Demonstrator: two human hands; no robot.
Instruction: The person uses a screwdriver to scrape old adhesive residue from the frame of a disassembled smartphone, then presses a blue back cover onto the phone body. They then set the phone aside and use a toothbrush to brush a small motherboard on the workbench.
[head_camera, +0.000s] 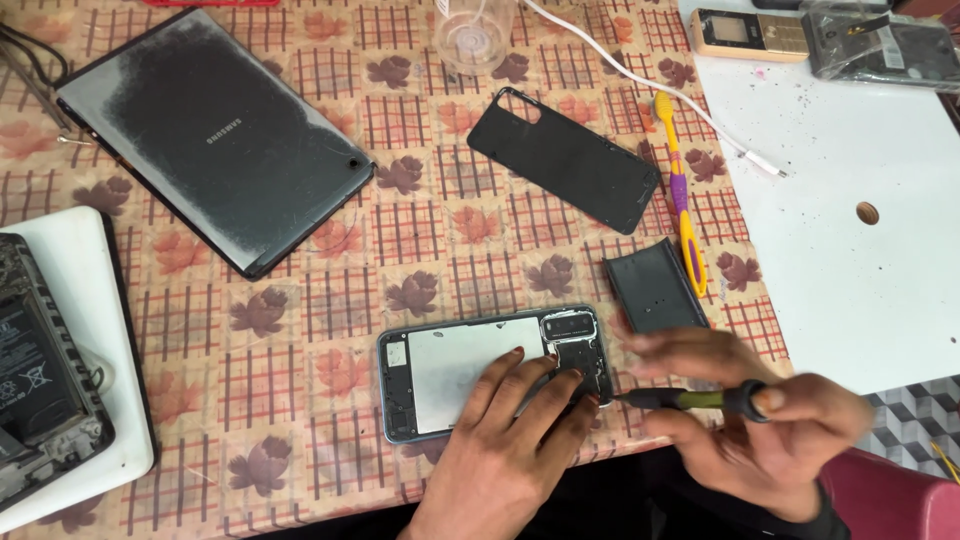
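Note:
An opened phone (460, 365) lies face down near the table's front edge, its back cover off, showing a white panel and a camera module. My left hand (520, 430) rests flat on its right half, fingers spread over the dark board area. My right hand (760, 430) grips a small screwdriver (690, 399) with a black and yellow-green handle. The tip points left at the phone's right edge, beside my left fingertips.
A black back cover (565, 158) and a small black cover piece (655, 290) lie beyond the phone. A yellow and purple toothbrush (682, 195), a dark tablet (215, 135), a white board (850, 220), a clear cup (472, 35) and another opened device (45, 380) on a white tray surround it.

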